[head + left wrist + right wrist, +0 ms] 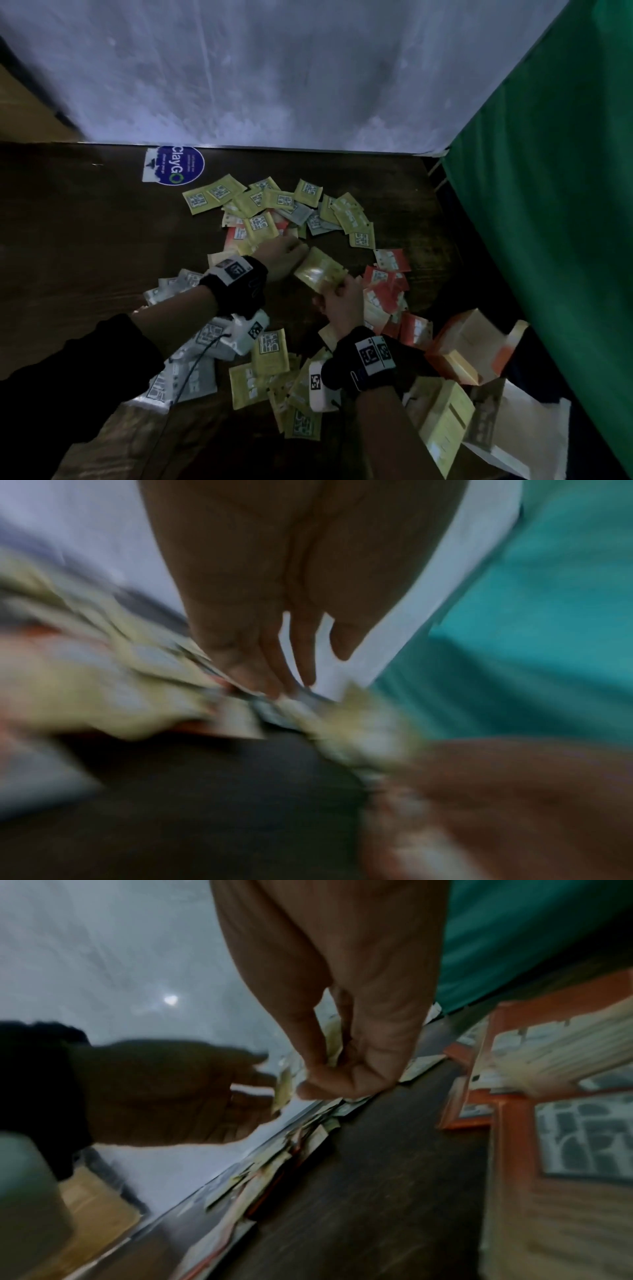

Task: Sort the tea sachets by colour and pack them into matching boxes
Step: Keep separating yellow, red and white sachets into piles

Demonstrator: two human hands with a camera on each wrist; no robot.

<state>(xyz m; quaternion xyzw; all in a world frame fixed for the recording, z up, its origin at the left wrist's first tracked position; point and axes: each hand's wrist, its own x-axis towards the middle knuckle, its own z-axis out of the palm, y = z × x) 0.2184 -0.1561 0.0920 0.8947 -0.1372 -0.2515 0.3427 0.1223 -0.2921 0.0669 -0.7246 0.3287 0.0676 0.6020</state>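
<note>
Right hand (342,301) pinches a small stack of yellow sachets (320,274) just above the middle of the table (85,219); left hand (284,255) reaches with straight fingers onto the mixed heap (274,212) toward the far edge, holding nothing that I can see. Sorting looks partly done: rough grey (185,363), yellow (274,373) and orange groups (387,284) lie nearer, but nothing looks packed, and the orange box (469,346) and yellow box (445,421) sit open at the near right corner. Sachets are flat, thin, square, printed one side.

Bare dark table (85,222) left; sachets (274,212) ahead, boxes (469,346) crowding right.
</note>
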